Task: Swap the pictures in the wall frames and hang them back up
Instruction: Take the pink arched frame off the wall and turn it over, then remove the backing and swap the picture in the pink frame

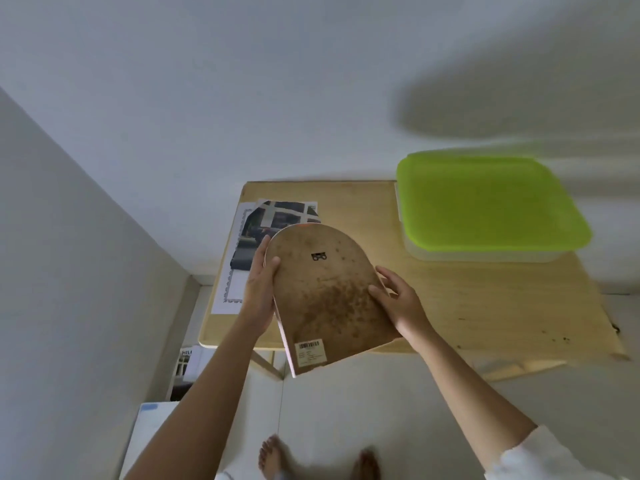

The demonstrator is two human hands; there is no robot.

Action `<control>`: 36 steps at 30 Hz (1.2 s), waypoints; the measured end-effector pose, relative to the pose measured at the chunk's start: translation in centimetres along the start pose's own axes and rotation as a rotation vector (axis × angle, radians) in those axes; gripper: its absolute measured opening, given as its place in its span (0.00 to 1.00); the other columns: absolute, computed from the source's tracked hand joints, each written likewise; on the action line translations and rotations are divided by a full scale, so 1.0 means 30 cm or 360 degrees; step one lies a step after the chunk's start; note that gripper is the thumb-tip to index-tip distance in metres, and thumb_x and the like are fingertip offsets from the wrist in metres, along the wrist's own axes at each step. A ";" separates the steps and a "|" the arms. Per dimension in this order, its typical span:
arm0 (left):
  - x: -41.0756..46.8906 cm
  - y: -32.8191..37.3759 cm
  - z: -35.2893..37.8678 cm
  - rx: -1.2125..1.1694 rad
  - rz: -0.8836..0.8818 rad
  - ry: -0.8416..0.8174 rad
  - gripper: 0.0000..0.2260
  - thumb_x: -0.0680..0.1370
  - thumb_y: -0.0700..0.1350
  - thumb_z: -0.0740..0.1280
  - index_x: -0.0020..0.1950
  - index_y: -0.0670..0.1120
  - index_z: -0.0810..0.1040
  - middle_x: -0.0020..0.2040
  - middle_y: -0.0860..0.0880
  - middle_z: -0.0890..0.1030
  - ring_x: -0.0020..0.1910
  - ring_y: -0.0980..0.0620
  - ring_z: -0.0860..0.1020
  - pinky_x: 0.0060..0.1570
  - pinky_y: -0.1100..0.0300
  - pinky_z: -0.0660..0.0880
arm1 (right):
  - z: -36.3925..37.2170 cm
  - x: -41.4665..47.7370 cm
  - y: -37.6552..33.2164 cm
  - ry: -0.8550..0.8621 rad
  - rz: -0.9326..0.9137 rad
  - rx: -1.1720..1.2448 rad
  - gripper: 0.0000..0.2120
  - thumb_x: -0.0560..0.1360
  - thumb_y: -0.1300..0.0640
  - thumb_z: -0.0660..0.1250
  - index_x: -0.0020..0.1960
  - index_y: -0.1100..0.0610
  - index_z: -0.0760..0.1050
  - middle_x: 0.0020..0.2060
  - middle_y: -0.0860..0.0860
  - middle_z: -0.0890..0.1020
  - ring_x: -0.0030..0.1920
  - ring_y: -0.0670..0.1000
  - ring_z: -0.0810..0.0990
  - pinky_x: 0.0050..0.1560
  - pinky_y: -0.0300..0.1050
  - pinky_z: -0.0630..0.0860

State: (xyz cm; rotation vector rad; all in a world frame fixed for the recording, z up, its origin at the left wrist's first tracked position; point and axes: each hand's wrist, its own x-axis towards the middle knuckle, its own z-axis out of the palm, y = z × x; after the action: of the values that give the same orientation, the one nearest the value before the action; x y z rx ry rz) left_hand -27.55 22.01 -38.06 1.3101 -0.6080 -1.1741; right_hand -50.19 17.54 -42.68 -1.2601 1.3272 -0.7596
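Setting: a home room, plainly furnished. Evidence: bare white walls [242,81] filling the upper frame; small light-wood tabletop [467,306] at centre; lime-green lidded plastic storage box [485,209] at right; pale tiled floor [346,410] below; bare feet [273,459] at bottom centre.

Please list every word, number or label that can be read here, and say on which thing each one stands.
"HIL": on a printed sheet on the floor below the left corner of the table; the rest is hidden.
Sticker on the back of the arched frame: a barcode and lines of print, too small to read.
Printed picture on the table: no text that can be read.
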 end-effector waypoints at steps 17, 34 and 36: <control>0.157 -0.279 0.082 0.1303 -0.0094 -0.0023 0.35 0.74 0.49 0.69 0.75 0.49 0.53 0.69 0.45 0.58 0.67 0.47 0.64 0.64 0.51 0.68 | -0.004 -0.015 0.198 0.0435 -0.0232 -0.0478 0.27 0.72 0.63 0.70 0.69 0.57 0.67 0.64 0.51 0.74 0.62 0.41 0.68 0.59 0.20 0.58; 0.089 -0.334 0.027 0.1566 0.0181 -0.0072 0.33 0.76 0.53 0.66 0.76 0.46 0.54 0.75 0.46 0.57 0.73 0.48 0.56 0.71 0.47 0.59 | -0.017 0.021 0.178 0.0333 -0.0303 -0.0963 0.26 0.72 0.57 0.70 0.68 0.62 0.68 0.59 0.57 0.72 0.62 0.54 0.70 0.62 0.40 0.66; 0.030 -0.360 -0.015 0.1643 0.0245 -0.0084 0.36 0.74 0.62 0.62 0.76 0.47 0.54 0.75 0.46 0.57 0.74 0.48 0.55 0.71 0.47 0.59 | -0.003 0.064 0.147 0.0269 -0.0351 -0.1000 0.25 0.74 0.56 0.67 0.69 0.60 0.67 0.62 0.56 0.70 0.64 0.53 0.68 0.62 0.39 0.65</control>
State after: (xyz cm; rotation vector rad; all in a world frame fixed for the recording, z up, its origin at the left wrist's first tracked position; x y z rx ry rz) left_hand -30.18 22.99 -48.53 2.0259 -1.4363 -0.7536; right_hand -51.04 16.72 -47.34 -1.8948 1.6541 -0.6265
